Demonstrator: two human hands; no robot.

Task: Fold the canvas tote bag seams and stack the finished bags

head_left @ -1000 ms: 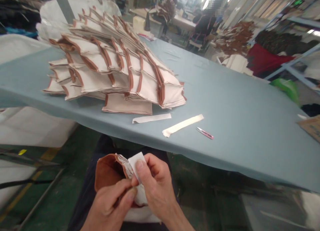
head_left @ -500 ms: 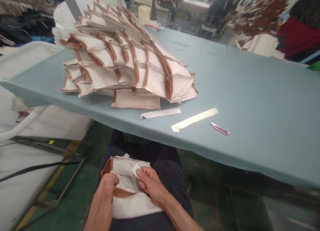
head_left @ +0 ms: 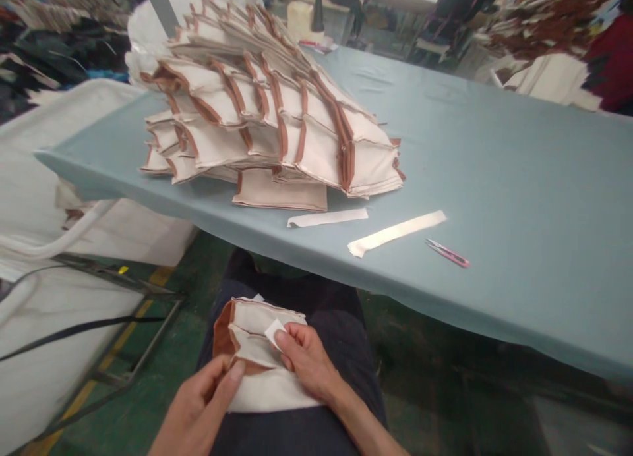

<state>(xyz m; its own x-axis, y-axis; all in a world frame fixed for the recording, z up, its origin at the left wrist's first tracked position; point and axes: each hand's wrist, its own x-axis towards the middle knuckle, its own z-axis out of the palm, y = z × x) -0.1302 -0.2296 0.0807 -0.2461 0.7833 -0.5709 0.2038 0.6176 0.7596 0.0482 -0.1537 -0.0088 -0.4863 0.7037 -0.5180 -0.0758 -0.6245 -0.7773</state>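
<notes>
Seems midway on one cream-brown piece (head_left: 271,393), gaping open on lap (head_left: 343,354). Pinching its edge w/ L hand (head_left: 200,403), fingers nearly closed; gripping white slip (head_left: 273,327) w/ R hand (head_left: 309,362), fingers curled. Can't tell done from undone in pile (head_left: 321,149) on table (head_left: 494,179).

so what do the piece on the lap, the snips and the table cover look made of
Piece on the lap: probably cloth, matt cream, with soft folds; its brown side could be leather or fabric. Snips: likely metal blades, greyish; pinkish handles, material unclear. Table cover: maybe plastic or cloth, smooth blue-grey, wrinkled, hanging over the edge.
</notes>
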